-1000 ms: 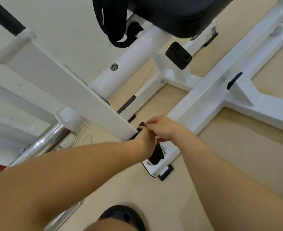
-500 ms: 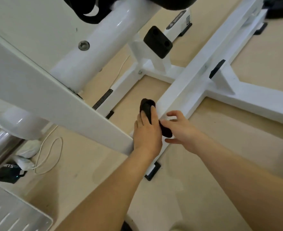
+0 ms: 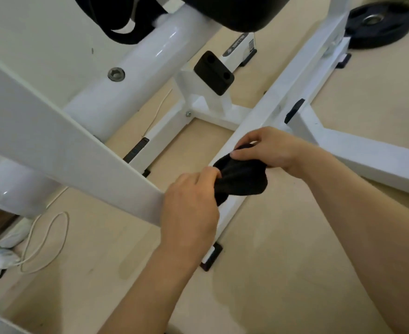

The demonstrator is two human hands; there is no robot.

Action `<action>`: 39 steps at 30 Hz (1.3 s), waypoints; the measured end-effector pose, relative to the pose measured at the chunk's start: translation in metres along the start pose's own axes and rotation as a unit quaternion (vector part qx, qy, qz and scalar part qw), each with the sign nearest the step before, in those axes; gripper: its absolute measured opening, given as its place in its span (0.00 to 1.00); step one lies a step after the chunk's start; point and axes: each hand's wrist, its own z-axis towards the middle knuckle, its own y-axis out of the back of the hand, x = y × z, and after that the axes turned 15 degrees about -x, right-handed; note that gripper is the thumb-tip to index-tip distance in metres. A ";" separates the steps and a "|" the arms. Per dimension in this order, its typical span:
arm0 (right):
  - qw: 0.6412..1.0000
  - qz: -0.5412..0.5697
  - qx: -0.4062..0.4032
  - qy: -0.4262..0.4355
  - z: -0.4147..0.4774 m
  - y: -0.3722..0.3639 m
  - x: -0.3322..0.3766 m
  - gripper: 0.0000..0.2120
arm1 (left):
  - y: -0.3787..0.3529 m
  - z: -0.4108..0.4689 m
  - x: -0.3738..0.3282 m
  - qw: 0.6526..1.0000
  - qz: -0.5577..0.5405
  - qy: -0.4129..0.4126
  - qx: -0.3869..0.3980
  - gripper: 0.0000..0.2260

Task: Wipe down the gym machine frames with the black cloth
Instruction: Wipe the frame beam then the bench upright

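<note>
The black cloth is bunched between both hands, just above the white floor rail of the gym machine. My left hand grips its lower left end with curled fingers. At the cloth's upper edge, my right hand pinches it between thumb and fingers. The rail runs diagonally from the lower middle to the upper right, and the cloth hides a stretch of it. A wide white frame bar slants across the left, ending beside my left hand.
A black weight plate lies on the floor at the upper right. A black rubber stop sits on a white bracket in the middle. A white cord loops on the beige floor at the left. A black pad overhangs the top.
My right hand, open beside the cloth before, now pinches its upper edge. My left hand changed from pressing the cloth on the rail to gripping its end, and the cloth is spread between both hands.
</note>
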 end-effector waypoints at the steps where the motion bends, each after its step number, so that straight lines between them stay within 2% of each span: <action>1: 1.000 0.027 0.014 0.008 0.000 0.004 0.006 0.08 | 0.007 0.010 0.002 0.999 0.025 -0.021 -0.017 0.11; 3: 0.997 0.069 0.038 0.014 0.002 0.010 0.015 0.08 | 0.020 0.024 0.009 0.996 0.074 -0.038 -0.043 0.10; 5: 0.997 0.082 0.008 -0.004 0.006 0.012 0.023 0.06 | 0.030 0.038 0.008 0.993 0.101 -0.021 -0.057 0.08; 8: 0.982 0.066 -0.171 -0.047 0.014 0.005 0.030 0.02 | 0.031 0.060 -0.005 0.988 0.138 -0.045 -0.057 0.05; 10: 0.969 0.078 -0.224 -0.066 0.015 0.004 0.032 0.04 | 0.027 0.074 -0.008 0.986 0.158 -0.044 -0.013 0.07; 13: 0.984 0.070 -0.160 -0.032 0.014 0.018 0.029 0.05 | 0.023 0.087 0.002 0.978 0.194 0.005 0.079 0.19; 16: 0.999 0.014 0.024 0.023 0.004 0.043 0.030 0.23 | 0.021 0.092 0.005 0.974 0.185 0.022 0.125 0.21; 18: 0.988 -0.043 0.149 0.029 -0.002 0.053 0.032 0.22 | 0.017 0.096 0.002 0.965 0.190 0.017 0.180 0.20; 19: 0.983 -0.070 0.165 0.029 -0.002 0.054 0.031 0.17 | 0.013 0.097 0.001 0.958 0.193 0.018 0.210 0.19; 21: 0.991 -0.088 0.096 0.031 0.002 0.045 0.028 0.09 | 0.005 0.100 0.001 0.937 0.236 0.023 0.256 0.16; 23: 1.000 -0.009 0.004 0.012 0.007 0.016 0.021 0.06 | -0.001 0.102 0.003 0.913 0.299 0.022 0.276 0.09; 24: 0.998 0.055 -0.013 -0.011 0.007 -0.004 0.018 0.06 | -0.002 0.103 0.004 0.904 0.323 0.021 0.280 0.03; 25: 0.994 0.107 -0.013 -0.032 0.006 -0.024 0.015 0.12 | -0.006 0.103 0.007 0.897 0.343 0.011 0.278 0.06; 26: 0.990 0.131 -0.011 -0.050 0.005 -0.045 0.008 0.21 | -0.012 0.101 0.010 0.892 0.361 -0.010 0.271 0.14; 27: 0.991 0.122 -0.015 -0.044 0.003 -0.061 0.000 0.28 | -0.019 0.096 0.013 0.898 0.362 -0.029 0.249 0.20; 28: 0.995 0.093 -0.032 -0.015 0.002 -0.074 -0.008 0.31 | -0.028 0.090 0.016 0.911 0.340 -0.044 0.230 0.22; 30: 0.993 0.056 -0.092 0.039 -0.001 -0.088 -0.024 0.29 | -0.050 0.071 0.022 0.929 0.250 -0.013 0.271 0.24; 32: 0.990 0.028 -0.117 0.080 -0.005 -0.094 -0.038 0.26 | -0.075 0.050 0.029 0.910 0.172 0.085 0.368 0.32; 33: 0.988 0.017 -0.120 0.097 -0.006 -0.097 -0.044 0.24 | -0.087 0.040 0.034 0.901 0.159 0.117 0.387 0.37; 34: 0.987 0.010 -0.121 0.105 -0.007 -0.099 -0.049 0.23 | -0.097 0.032 0.038 0.906 0.155 0.129 0.373 0.39; 36: 0.986 0.011 -0.135 0.094 -0.008 -0.100 -0.059 0.21 | -0.114 0.023 0.041 0.936 0.149 0.120 0.295 0.39; 39: 0.984 0.034 -0.166 0.057 0.000 -0.092 -0.073 0.23 | -0.147 0.038 0.034 0.968 0.122 0.078 0.206 0.40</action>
